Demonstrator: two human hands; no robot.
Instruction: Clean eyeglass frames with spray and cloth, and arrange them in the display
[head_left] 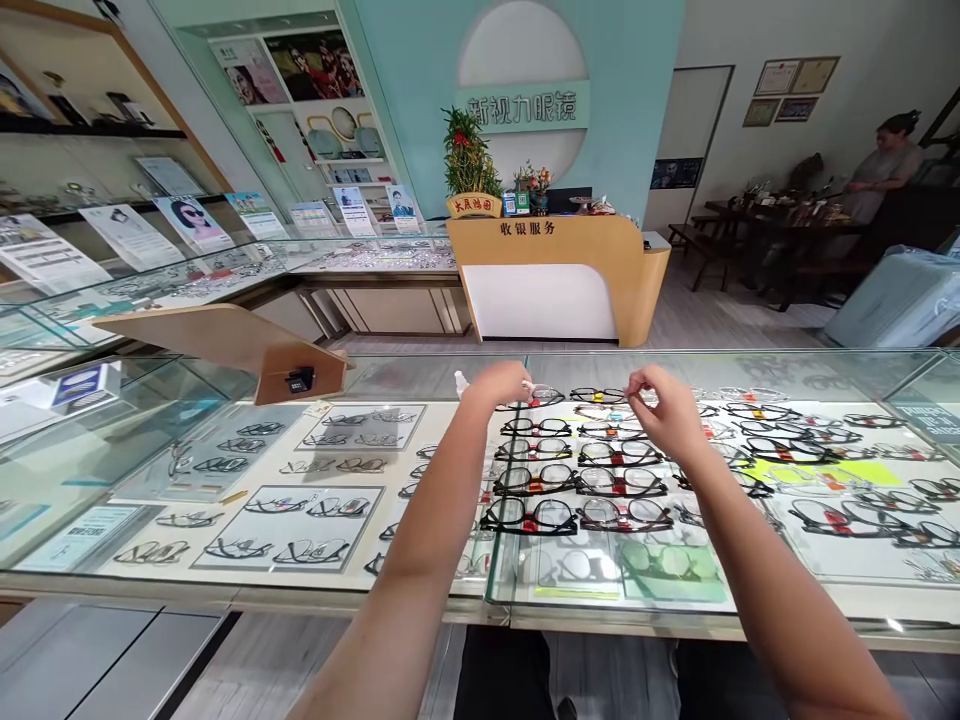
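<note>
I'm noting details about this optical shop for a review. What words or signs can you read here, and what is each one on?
"新视力眼镜" on the teal wall sign
"收银服务" on the cashier counter
"大展鸿图" on the small plaque
The framed certificates and display leaflets are too small to read.

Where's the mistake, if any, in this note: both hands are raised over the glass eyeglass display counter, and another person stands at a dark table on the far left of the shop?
The side is wrong: in the head view, the other person stands at the dark wooden table on the far right, not the far left. The left hand and right hand are raised over the glass eyeglass display counter, as noted.
</note>
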